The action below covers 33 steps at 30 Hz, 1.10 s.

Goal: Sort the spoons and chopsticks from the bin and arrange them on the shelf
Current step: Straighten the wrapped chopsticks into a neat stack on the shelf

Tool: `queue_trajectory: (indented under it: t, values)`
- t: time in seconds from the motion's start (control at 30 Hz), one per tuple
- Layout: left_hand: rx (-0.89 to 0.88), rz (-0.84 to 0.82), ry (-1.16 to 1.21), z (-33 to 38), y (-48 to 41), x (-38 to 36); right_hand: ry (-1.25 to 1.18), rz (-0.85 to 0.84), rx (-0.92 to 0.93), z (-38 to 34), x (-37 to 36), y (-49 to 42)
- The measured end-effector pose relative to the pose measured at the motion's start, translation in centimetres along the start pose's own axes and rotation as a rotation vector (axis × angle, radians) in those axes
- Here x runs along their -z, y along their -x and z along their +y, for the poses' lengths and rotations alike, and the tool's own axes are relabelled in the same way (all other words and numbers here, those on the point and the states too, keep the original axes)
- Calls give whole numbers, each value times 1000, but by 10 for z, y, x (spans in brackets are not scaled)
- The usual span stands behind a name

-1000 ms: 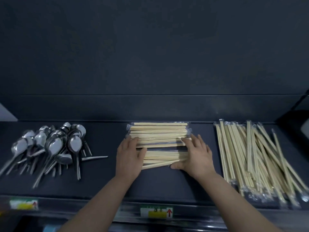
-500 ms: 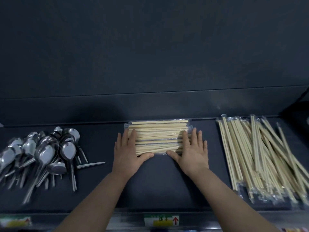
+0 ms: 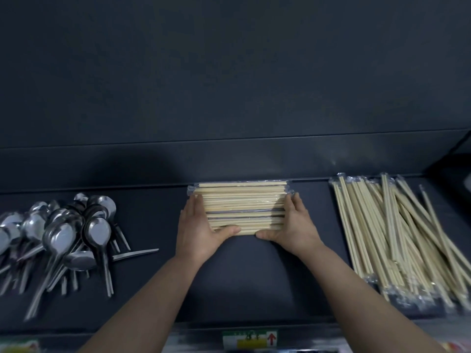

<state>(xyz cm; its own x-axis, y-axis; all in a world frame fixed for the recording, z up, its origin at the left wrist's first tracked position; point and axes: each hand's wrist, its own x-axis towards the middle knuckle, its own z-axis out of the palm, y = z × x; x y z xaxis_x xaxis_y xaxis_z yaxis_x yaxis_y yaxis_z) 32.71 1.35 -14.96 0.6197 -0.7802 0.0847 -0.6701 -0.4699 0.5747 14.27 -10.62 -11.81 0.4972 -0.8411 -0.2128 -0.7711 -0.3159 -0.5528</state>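
A stack of short wrapped chopsticks lies crosswise in the middle of the dark shelf, near the back wall. My left hand presses its left end and my right hand presses its right end, thumbs along the front edge, squeezing the stack between them. A pile of metal spoons lies on the shelf at the left. A spread of long wrapped chopsticks lies at the right, pointing front to back.
The shelf's back wall rises right behind the stack. A green and yellow label with a red arrow sits on the shelf's front edge. One spoon handle sticks out to the right of the pile.
My hands have pushed the loose front chopsticks back into one tight stack against the rear, and now grip its two ends instead of lying flat on it.
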Motion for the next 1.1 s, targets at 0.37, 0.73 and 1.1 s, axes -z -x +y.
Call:
queue_trajectory:
  t: [0.37,0.73,1.1]
  values:
    - [-315,20,-51,61,18,0,306,137,219,17,21,25]
    - [-389,-230,57,210,29,-75,362,513,-25,126,118,60]
    - [-380,-236,-103,301,36,-133,243,283,-277,208,158,51]
